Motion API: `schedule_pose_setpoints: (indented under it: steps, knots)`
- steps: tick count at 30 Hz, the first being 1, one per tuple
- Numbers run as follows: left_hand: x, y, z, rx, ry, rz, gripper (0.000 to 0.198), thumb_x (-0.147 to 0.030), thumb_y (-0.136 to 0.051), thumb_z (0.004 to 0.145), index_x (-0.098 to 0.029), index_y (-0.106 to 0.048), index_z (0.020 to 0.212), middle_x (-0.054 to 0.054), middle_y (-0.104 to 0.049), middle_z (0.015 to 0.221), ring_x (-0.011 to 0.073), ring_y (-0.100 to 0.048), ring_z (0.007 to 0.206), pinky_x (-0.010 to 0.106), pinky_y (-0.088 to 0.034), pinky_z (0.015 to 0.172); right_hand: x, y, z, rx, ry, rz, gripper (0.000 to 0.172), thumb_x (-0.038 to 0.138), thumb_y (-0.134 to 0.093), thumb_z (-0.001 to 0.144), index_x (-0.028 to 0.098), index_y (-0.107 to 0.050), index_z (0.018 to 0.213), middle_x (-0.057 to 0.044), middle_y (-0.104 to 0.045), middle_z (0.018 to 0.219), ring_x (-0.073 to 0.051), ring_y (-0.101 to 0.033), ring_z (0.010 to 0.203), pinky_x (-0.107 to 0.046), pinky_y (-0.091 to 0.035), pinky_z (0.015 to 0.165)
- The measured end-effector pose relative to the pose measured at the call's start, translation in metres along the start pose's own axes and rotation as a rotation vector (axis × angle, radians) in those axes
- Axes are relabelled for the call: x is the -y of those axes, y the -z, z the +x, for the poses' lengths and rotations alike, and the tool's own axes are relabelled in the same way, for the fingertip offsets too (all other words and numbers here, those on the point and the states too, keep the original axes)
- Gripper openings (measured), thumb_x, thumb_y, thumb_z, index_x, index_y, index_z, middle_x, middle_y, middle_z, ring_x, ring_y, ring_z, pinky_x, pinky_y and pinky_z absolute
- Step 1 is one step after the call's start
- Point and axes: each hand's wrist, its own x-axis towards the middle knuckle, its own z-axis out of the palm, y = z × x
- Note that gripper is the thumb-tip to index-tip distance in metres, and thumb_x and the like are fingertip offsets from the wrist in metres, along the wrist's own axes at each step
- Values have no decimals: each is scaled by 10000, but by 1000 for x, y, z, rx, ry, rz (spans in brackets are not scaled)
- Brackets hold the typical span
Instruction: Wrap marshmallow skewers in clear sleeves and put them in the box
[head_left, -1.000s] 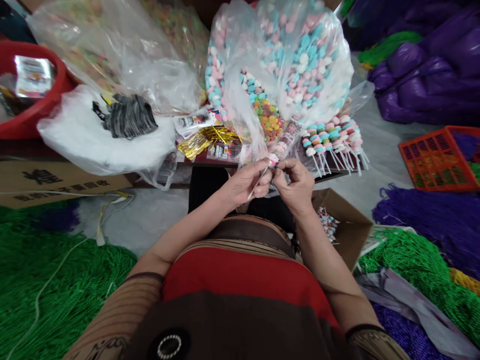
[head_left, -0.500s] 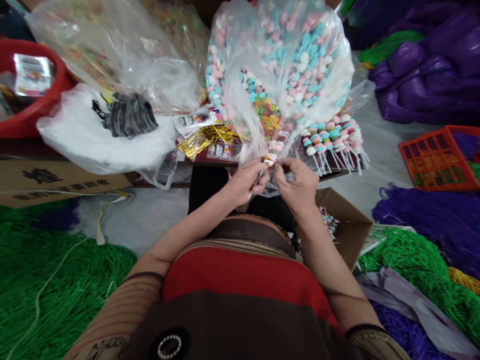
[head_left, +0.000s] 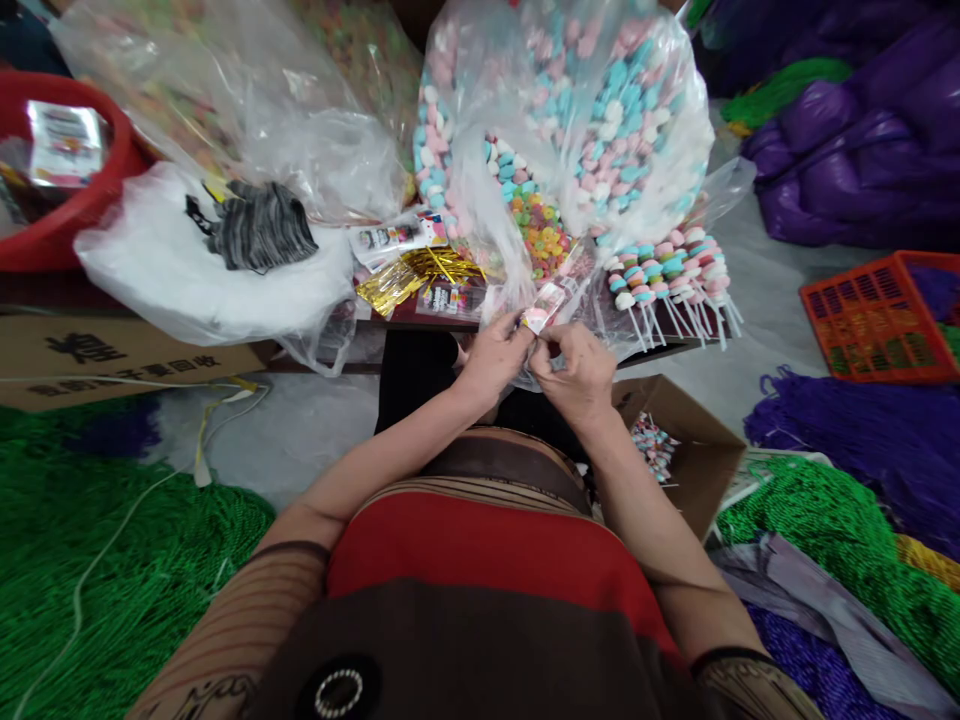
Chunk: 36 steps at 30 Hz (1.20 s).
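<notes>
A marshmallow candy skewer (head_left: 541, 312) in a clear printed wrapper leans up and right between my hands at the table edge. My left hand (head_left: 495, 362) is closed round its lower end; the stick is hidden by the fingers. My right hand (head_left: 576, 372) pinches at the bottom of the wrapper, thumb and forefinger together, almost touching the left fingers. Just beyond lie gummy rings (head_left: 541, 235) in an open plastic bag. Gold twist ties (head_left: 409, 280) and flat printed wrappers (head_left: 450, 299) lie to the left. Several unwrapped candy skewers (head_left: 667, 268) are lined up on the right.
A big bag of marshmallows (head_left: 630, 120) stands behind. To the left are a striped grey glove (head_left: 262, 228) on a white plastic bag and a red basin (head_left: 112, 195). A cardboard box (head_left: 701, 445) with wrapped skewers sits low right, near an orange crate (head_left: 874, 325).
The wrapped skewer has tipped further right. My right hand has come left and a little lower, against the left fingers. The stick that showed below my left hand is now hidden.
</notes>
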Motion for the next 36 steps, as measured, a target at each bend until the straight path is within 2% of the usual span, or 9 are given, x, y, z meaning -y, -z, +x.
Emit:
schedule_pose_setpoints:
  steps: [2,5,8,11,17,21,28,32,36]
  knots:
    - [7,0,6,-8,2,1,69,-232,-724,861,-192,-695,909,-35,-631,686,82,-563,630,181,-439,592,0,-5,-5,-2,5,-12,141,107,-528,879,234,-568,836,5,-621,676,-154,-606,636,-276,-458,618]
    - [8,2,7,21,159,-35,183,-269,-697,883,-183,-599,754,-69,-479,538,49,-414,460,159,-298,444,-3,-10,-11,12,-77,46,136,116,-532,863,239,-575,825,7,-633,681,-157,-603,624,-280,-475,628]
    - [1,5,2,161,245,-108,276,-214,-577,912,-186,-483,653,-87,-381,486,24,-277,373,158,-168,378,-9,-8,-12,40,-265,182,119,134,-545,841,242,-593,834,10,-658,709,-158,-600,615,-290,-498,641]
    - [-7,7,-2,279,197,-141,222,-137,-521,870,-182,-475,657,-81,-410,491,21,-283,363,150,-181,370,-12,-4,-11,44,-365,230,91,173,-543,844,246,-593,822,7,-661,718,-163,-602,621,-302,-512,646]
    - [-1,2,2,148,203,-26,115,-155,-535,925,-189,-564,820,-102,-407,435,57,-323,341,177,-192,364,-9,-4,-12,144,-232,176,87,199,-560,858,251,-589,795,-14,-650,705,-168,-619,664,-296,-515,672]
    - [5,4,7,44,105,-5,111,-88,-614,866,-185,-599,918,-109,-502,525,43,-379,403,164,-286,446,-7,-4,-17,211,-253,286,79,204,-569,846,243,-590,781,-15,-644,700,-169,-619,665,-299,-520,672]
    - [-5,6,16,-17,-240,-39,72,-133,-646,866,-196,-658,897,-43,-683,853,75,-598,814,172,-468,808,15,13,-8,195,-912,861,246,415,-575,955,216,-637,1085,-15,-736,889,-135,-661,694,-293,-556,679]
    - [-7,6,15,42,-304,-4,78,-257,-620,919,-206,-667,882,-26,-689,862,96,-600,830,201,-475,840,34,11,0,320,-925,1031,262,419,-658,877,215,-698,1038,-15,-744,897,-160,-676,812,-313,-560,763]
    - [-3,8,11,9,-316,81,135,-270,-629,901,-195,-628,789,-51,-597,731,76,-521,699,169,-428,704,46,1,6,262,-1026,1147,229,431,-700,820,211,-689,885,17,-689,775,-129,-604,684,-285,-533,697]
